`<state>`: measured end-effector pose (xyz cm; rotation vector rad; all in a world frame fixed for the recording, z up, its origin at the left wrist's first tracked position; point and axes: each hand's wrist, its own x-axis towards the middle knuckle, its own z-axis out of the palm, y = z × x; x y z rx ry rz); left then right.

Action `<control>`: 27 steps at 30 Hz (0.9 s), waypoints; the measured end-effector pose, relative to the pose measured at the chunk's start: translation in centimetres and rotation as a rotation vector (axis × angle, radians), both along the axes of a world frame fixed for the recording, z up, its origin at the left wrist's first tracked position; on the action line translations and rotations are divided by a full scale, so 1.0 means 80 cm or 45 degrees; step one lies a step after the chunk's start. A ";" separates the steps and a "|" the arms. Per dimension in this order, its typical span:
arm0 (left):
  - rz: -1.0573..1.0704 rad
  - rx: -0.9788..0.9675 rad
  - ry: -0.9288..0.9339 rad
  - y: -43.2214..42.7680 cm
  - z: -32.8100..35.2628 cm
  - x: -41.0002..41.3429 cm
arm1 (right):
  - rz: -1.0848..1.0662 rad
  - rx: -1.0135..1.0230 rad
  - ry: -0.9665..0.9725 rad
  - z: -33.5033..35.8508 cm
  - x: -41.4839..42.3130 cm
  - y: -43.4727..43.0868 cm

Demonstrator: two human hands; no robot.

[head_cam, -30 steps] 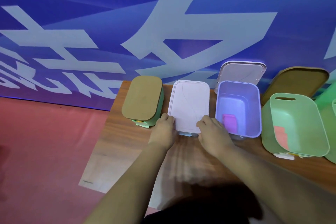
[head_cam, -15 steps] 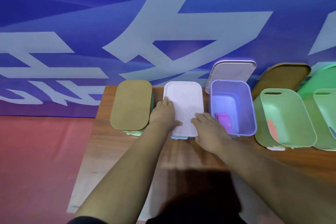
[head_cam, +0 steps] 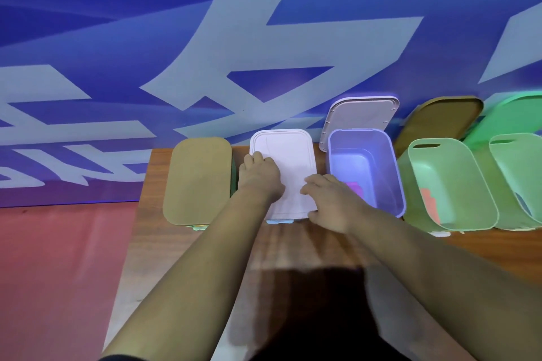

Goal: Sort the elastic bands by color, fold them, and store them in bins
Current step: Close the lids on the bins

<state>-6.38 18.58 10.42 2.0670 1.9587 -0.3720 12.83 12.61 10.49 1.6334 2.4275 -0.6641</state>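
A closed bin with a pale white lid (head_cam: 290, 152) stands in the middle of the row on the wooden table (head_cam: 181, 243). My left hand (head_cam: 259, 177) lies flat on the lid's left half, holding nothing. My right hand (head_cam: 333, 201) is at the lid's near right corner, fingers on top and thumb at the front edge. Right of it stands an open purple bin (head_cam: 394, 173) with a folded purple band (head_cam: 355, 189) inside. An open green bin (head_cam: 457, 182) holds an orange band (head_cam: 429, 204).
A bin closed with a tan lid (head_cam: 198, 180) stands at the left end. A second green bin (head_cam: 516, 167) is at the far right. A white lid (head_cam: 362, 116), a tan lid (head_cam: 440, 117) and a green lid (head_cam: 511, 114) lean against the blue wall.
My left hand has slid from the lid's front edge further up onto its top. My right hand stays at the near right corner. The view has tilted down slightly.
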 end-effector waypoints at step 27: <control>0.172 0.469 -0.465 0.103 0.078 0.240 | -0.346 0.480 -0.068 0.075 0.233 0.179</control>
